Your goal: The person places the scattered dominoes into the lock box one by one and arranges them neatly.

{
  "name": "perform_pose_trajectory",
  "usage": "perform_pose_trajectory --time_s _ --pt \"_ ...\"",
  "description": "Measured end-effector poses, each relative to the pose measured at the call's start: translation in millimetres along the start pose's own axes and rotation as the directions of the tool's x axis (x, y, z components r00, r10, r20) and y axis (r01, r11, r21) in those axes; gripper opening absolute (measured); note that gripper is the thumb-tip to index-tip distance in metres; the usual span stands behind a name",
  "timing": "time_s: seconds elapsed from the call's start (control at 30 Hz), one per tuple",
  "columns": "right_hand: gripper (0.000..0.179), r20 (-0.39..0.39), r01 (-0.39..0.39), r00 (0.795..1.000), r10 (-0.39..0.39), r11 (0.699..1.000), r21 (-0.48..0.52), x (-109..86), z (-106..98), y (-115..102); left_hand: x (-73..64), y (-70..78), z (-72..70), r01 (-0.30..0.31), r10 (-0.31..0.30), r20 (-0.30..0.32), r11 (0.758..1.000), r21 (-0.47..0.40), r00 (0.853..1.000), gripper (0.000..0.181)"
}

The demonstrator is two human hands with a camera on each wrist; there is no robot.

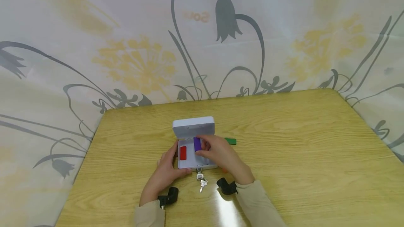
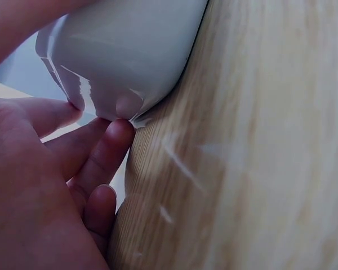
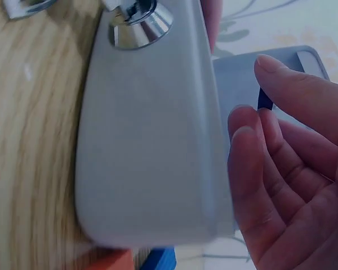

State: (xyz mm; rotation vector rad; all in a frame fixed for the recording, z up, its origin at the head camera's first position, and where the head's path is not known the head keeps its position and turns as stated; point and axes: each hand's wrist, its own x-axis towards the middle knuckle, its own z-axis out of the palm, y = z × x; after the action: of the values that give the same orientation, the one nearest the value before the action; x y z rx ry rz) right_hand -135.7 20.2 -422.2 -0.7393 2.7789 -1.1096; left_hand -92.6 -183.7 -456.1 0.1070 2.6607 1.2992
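Note:
A small white metal cash box (image 1: 188, 164) stands on the table, its lid (image 1: 194, 128) raised at the back. Inside, at the left, lies a red block (image 1: 183, 153). My right hand (image 1: 222, 151) pinches a purple block (image 1: 197, 144) between thumb and fingers, over the box's interior. In the right wrist view only a dark sliver of this block (image 3: 265, 100) shows. My left hand (image 1: 167, 165) holds the box at its left side, thumb along the front and fingers against the side. A key sits in the front lock (image 3: 138, 22), with a second key (image 1: 203, 184) hanging from it.
A green block (image 1: 231, 141) lies right of the box. By the box's right side are an orange block (image 3: 112, 261) and a blue block (image 3: 159, 260), partly hidden. Wood-grain table (image 1: 300, 143) extends around; a flower-patterned curtain (image 1: 277, 45) hangs behind.

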Motion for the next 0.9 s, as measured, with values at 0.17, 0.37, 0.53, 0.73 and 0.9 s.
perform_pose_trajectory --time_s 0.17,0.37,0.53,0.73,0.9 --pt "0.043 0.022 -0.004 1.0 0.003 0.999 0.037 6.7 6.8 -3.6 0.1 0.5 -1.7 0.006 -0.006 -0.001 1.0 -0.001 1.0 0.107" --pt "0.037 0.004 0.039 0.999 -0.039 0.998 0.041 11.8 17.1 -6.8 -0.2 0.2 -0.8 -0.009 0.009 -0.005 1.0 -0.006 1.0 0.106" --pt "0.038 0.006 0.031 1.0 -0.031 1.0 -0.007 11.0 22.9 -7.3 -0.7 1.7 0.8 -0.017 0.017 -0.006 1.0 0.001 1.0 0.106" --pt "0.043 0.006 0.016 1.0 -0.015 0.986 -0.166 11.5 30.6 -8.9 -0.1 0.1 0.6 -0.039 0.04 -0.028 0.999 0.019 0.999 0.107" --pt "0.042 -0.003 -0.003 1.0 0.002 0.969 -0.247 11.1 35.5 -9.6 -0.3 -0.6 0.1 -0.054 0.055 -0.028 0.998 0.021 0.998 0.108"
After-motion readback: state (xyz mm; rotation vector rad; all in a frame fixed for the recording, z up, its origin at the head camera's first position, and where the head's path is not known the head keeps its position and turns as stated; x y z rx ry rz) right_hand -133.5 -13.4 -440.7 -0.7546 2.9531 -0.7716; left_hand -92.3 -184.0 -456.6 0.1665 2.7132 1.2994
